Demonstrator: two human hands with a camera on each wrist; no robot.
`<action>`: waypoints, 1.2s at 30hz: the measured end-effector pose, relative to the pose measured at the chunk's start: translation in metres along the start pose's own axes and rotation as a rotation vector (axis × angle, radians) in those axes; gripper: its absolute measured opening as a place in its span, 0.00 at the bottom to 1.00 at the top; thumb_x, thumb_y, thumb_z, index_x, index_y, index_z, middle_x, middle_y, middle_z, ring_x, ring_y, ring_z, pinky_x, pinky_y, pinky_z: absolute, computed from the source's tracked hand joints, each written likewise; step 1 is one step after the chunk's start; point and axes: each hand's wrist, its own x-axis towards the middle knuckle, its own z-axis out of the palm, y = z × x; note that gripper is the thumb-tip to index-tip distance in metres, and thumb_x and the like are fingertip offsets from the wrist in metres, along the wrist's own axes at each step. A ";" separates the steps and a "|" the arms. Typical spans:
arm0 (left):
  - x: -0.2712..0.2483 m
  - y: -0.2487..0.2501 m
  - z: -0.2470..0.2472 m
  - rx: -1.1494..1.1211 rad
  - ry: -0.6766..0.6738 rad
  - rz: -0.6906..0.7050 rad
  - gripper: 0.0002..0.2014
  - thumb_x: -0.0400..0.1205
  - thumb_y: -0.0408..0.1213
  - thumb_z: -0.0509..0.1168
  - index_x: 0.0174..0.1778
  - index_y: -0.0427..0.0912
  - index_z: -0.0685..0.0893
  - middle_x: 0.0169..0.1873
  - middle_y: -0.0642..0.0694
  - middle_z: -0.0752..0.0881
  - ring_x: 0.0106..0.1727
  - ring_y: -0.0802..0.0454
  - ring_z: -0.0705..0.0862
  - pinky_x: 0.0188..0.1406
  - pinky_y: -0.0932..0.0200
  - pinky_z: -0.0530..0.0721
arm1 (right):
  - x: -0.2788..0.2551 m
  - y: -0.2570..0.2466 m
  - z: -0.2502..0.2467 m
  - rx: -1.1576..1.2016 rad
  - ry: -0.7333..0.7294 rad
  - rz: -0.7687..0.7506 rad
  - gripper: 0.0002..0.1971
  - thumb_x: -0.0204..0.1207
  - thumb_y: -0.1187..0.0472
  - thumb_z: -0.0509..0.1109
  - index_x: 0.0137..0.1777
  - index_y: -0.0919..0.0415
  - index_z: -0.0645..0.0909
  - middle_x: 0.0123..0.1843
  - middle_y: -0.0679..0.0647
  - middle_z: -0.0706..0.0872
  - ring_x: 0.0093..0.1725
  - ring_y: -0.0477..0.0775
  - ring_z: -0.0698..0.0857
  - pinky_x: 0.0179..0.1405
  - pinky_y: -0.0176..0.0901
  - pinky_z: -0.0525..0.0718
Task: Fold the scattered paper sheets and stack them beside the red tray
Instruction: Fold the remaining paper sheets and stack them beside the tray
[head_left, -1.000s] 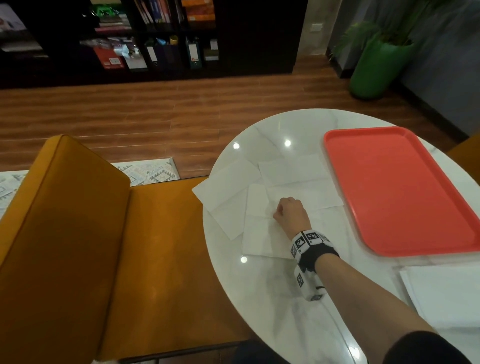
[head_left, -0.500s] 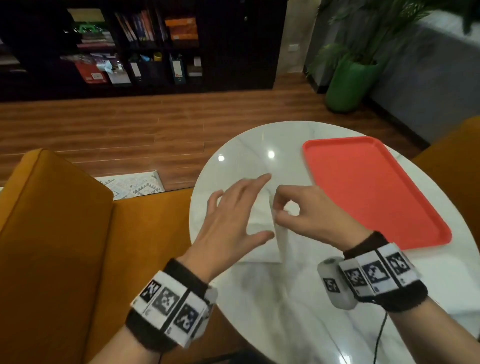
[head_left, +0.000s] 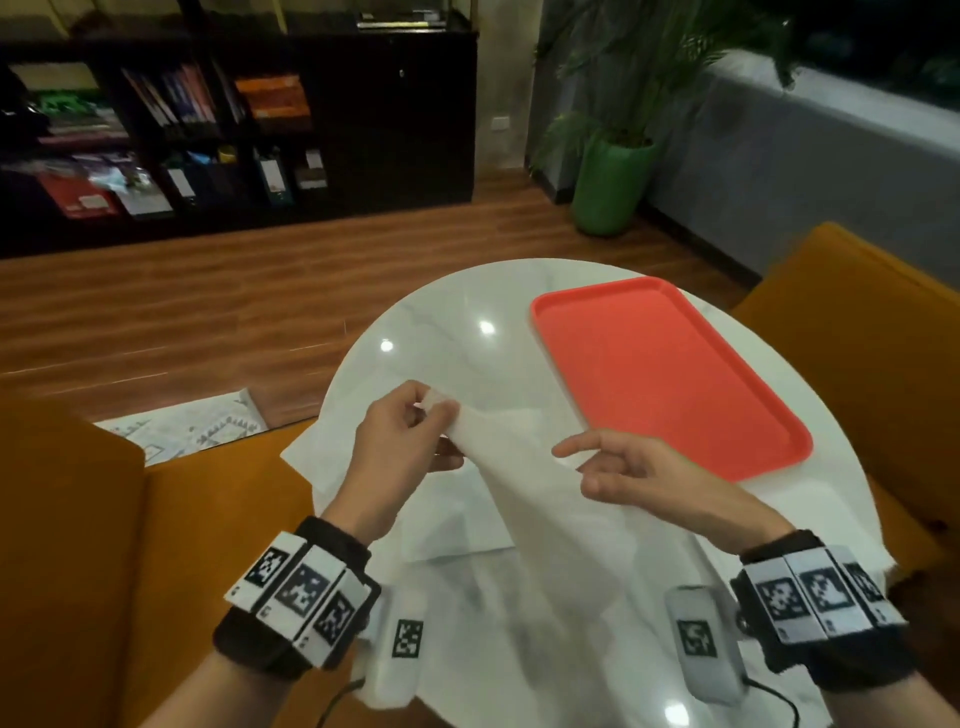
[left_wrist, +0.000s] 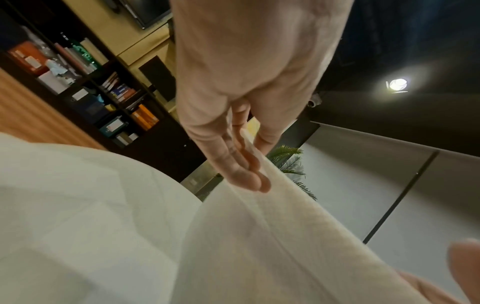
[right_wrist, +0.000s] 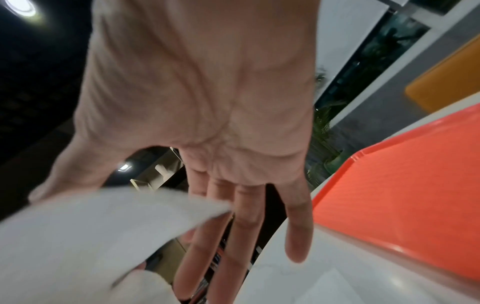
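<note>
The left hand (head_left: 402, 441) pinches the far corner of the lifted paper sheet (head_left: 524, 499), which runs near-right past the loosely open right hand (head_left: 631, 473).

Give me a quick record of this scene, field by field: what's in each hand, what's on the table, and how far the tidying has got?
Left hand: pinches the top corner of a lifted paper sheet
Right hand: fingers mostly straight, beside the sheet's other edge; grip unclear
Lifted sheet: raised off the table, draping toward the person
Other sheets: lying flat and overlapping on the table's left side
Red tray: on the table's right, nothing in it
Table: round, white marble
Progress: no fold visible in the lifted sheet yet
</note>
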 end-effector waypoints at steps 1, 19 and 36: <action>0.001 -0.003 0.001 -0.014 0.020 -0.015 0.07 0.84 0.37 0.64 0.49 0.37 0.82 0.46 0.37 0.87 0.36 0.49 0.88 0.37 0.58 0.88 | 0.001 0.004 0.003 0.001 -0.005 0.013 0.24 0.64 0.42 0.77 0.61 0.40 0.80 0.49 0.46 0.90 0.53 0.40 0.87 0.60 0.41 0.79; 0.029 -0.069 -0.008 0.298 -0.123 -0.063 0.08 0.81 0.44 0.68 0.42 0.47 0.89 0.41 0.50 0.91 0.47 0.52 0.88 0.54 0.51 0.83 | 0.060 0.061 -0.016 0.033 0.126 0.166 0.12 0.70 0.66 0.77 0.53 0.66 0.82 0.42 0.56 0.89 0.39 0.52 0.87 0.35 0.39 0.83; -0.040 -0.154 -0.031 0.577 -0.251 -0.023 0.13 0.80 0.33 0.69 0.50 0.60 0.90 0.49 0.56 0.81 0.56 0.58 0.79 0.62 0.59 0.76 | 0.000 0.137 0.055 -0.455 0.261 0.089 0.15 0.70 0.62 0.74 0.33 0.37 0.79 0.41 0.39 0.86 0.45 0.39 0.82 0.55 0.48 0.78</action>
